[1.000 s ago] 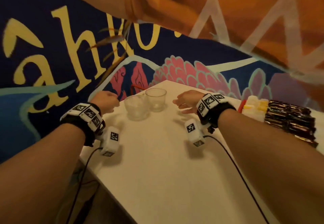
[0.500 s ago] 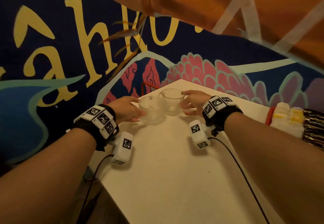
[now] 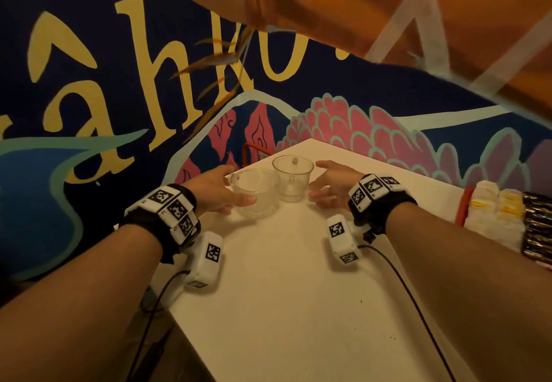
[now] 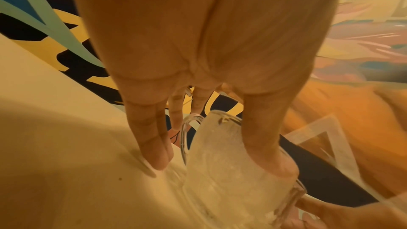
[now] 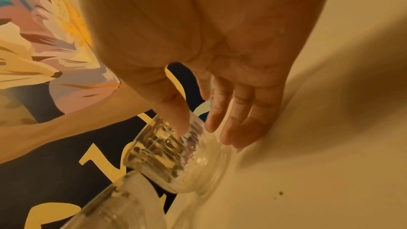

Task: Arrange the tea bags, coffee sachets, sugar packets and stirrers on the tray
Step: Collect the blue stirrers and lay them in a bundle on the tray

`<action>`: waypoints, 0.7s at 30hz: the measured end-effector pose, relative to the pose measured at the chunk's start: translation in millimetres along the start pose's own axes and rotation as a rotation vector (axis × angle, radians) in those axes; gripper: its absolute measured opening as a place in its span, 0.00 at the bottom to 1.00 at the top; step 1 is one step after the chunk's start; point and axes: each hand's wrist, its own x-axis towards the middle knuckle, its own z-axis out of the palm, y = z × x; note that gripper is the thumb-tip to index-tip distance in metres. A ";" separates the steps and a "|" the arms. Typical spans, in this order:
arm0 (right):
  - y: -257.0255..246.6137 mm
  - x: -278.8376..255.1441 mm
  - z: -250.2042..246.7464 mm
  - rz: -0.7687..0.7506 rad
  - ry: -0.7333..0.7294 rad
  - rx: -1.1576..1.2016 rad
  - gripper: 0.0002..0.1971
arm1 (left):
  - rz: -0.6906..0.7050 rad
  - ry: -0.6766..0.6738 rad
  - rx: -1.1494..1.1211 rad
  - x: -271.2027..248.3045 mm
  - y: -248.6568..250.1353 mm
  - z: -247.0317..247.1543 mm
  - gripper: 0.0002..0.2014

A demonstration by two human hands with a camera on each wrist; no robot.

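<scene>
Both hands spread, holding nothing | I flank left hand (image 3: 216,192) at wide glass cup (image 3: 254,192), right hand (image 3: 331,186) at narrow glass cup (image 3: 293,178) | ready to shift them, sachets (image 3: 537,226) well apart

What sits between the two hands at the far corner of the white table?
Two clear glass cups side by side: the left hand meets the nearer cup, the right hand flanks the farther cup. The head view shows it best.

A red-rimmed tray (image 3: 461,210) sits at the right edge of the white counter (image 3: 298,307), cut off by the frame. On it, pale packets (image 3: 490,202) with yellow marks, possibly sugar or tea, are lined up beside a row of dark glossy sachets (image 3: 537,226); blur hides their printing.
</scene>
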 end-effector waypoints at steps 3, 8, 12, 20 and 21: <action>0.8 3.1 1.9 -0.023 -0.036 -0.021 0.41 | -0.001 0.015 0.004 -1.3 -4.2 -3.5 0.33; -13.8 8.9 7.9 -0.081 -0.105 -0.182 0.47 | -0.005 0.044 -0.012 0.2 -8.6 -6.5 0.30; -27.0 12.0 5.5 -0.147 -0.164 -0.477 0.45 | 0.002 0.069 0.007 -0.1 -7.8 -5.8 0.24; -21.8 5.7 -11.7 -0.160 -0.135 -0.478 0.31 | -0.011 0.073 0.046 -2.8 -8.8 -7.3 0.17; -17.2 4.6 -13.7 -0.157 -0.129 -0.461 0.28 | -0.013 0.074 0.049 -4.6 -8.3 -6.6 0.15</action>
